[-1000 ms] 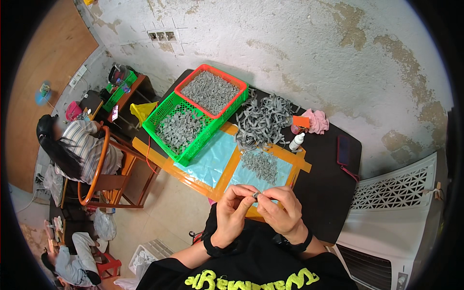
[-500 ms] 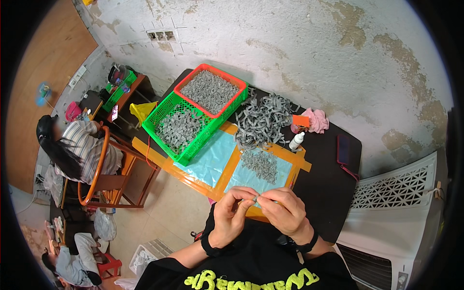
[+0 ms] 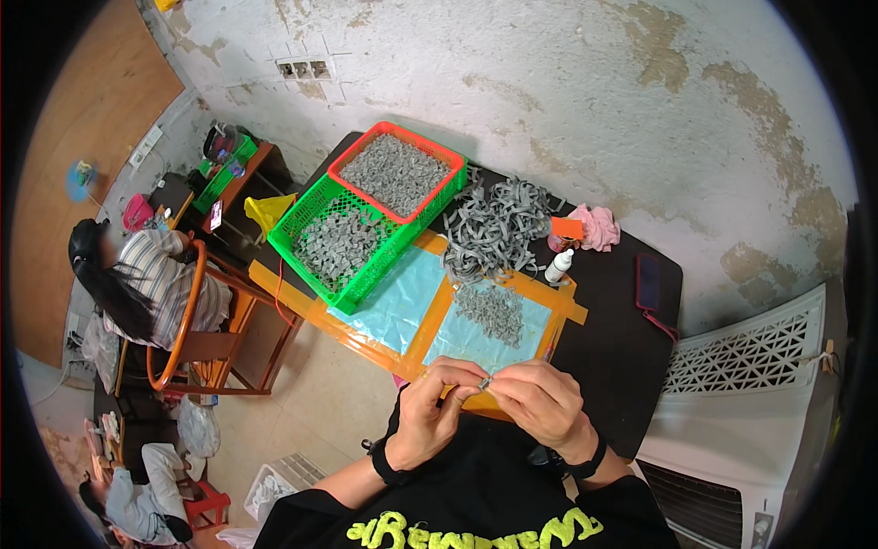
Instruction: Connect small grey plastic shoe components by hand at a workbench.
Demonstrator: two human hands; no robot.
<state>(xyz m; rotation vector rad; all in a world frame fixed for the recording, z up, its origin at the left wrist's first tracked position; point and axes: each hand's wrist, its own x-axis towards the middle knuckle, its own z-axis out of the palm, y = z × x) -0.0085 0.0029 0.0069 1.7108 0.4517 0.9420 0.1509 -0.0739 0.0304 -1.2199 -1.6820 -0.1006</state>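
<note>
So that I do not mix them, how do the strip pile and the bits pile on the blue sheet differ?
The strip pile has long pieces; the bits pile has short ones. The strip pile is larger than the bits pile. Both are loose and grey.

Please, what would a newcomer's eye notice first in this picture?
Probably the green basket on the black table, with the red basket at its upper right end. Right of them lies a tangled heap of grey strips. Below, the left hand and right hand pinch a small grey piece.
</note>
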